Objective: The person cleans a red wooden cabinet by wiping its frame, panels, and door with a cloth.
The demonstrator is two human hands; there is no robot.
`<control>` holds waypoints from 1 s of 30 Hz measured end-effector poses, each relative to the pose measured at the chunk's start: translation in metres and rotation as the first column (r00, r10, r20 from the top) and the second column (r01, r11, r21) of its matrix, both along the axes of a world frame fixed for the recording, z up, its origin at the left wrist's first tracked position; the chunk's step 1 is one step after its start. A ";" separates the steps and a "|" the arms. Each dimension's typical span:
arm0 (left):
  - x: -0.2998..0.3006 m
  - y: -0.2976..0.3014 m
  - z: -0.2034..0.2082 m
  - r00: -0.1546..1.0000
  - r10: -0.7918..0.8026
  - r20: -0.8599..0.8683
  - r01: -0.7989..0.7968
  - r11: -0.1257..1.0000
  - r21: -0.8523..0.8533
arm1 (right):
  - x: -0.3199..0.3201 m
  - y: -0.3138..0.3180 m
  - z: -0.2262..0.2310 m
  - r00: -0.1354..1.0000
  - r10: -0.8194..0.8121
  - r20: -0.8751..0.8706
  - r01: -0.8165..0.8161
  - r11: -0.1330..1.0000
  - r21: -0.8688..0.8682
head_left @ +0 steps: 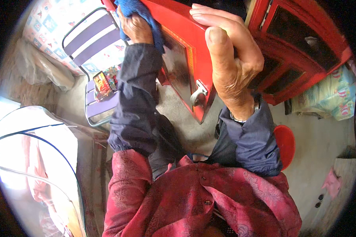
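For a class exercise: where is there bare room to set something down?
Bare floor shows between the red bucket, patterned bundle and pink scrap; a smaller patch lies by the red door, between the legs. Crowded: the chair seat, holding small items, and the door's upper part, with the left hand, blue cloth and right hand.

Blue cloth [149,17] — crumpled against red door [202,55].

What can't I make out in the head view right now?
In the head view:
Blue cloth: top cut off by the upper edge.
Red door: far end cut off there too.
Red container: left part hidden behind the right sleeve.
Right hand: some fingers hidden by the hand itself.
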State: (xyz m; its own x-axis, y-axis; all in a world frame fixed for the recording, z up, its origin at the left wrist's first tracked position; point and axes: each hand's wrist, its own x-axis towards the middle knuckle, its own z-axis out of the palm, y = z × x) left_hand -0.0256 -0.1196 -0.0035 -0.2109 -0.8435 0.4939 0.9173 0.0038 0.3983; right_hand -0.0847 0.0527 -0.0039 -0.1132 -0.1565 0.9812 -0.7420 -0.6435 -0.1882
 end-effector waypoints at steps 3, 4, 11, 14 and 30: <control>0.001 -0.053 -0.042 0.964 0.136 0.228 -0.124 0.990 -0.065 | 0.000 -0.005 0.000 0.987 0.108 0.116 -0.096 0.990 -0.105; 0.006 -0.081 -0.062 0.881 0.335 0.333 -0.282 0.939 -0.199 | -0.001 -0.003 0.000 0.983 0.140 0.119 -0.133 0.989 -0.067; 0.018 -0.111 -0.170 0.577 0.437 0.690 -0.317 0.898 -0.304 | -0.005 0.002 -0.001 0.967 0.218 0.128 -0.220 0.976 -0.002; 0.024 -0.092 -0.220 0.633 0.315 0.707 -0.267 0.946 -0.183 | -0.011 -0.006 -0.005 0.977 0.193 0.090 -0.190 0.981 -0.041; 0.072 0.070 -0.285 0.561 0.168 0.810 -0.234 0.972 -0.040 | -0.003 -0.009 -0.004 0.985 0.155 0.076 -0.146 0.983 -0.112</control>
State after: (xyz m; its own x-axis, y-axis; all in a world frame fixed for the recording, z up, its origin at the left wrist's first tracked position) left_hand 0.0464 -0.0498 -0.2888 -0.3136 -0.9374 0.1512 0.1978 0.0913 0.9760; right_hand -0.0878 0.0438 -0.0079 -0.1791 -0.0736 0.9811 -0.6198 -0.7660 -0.1706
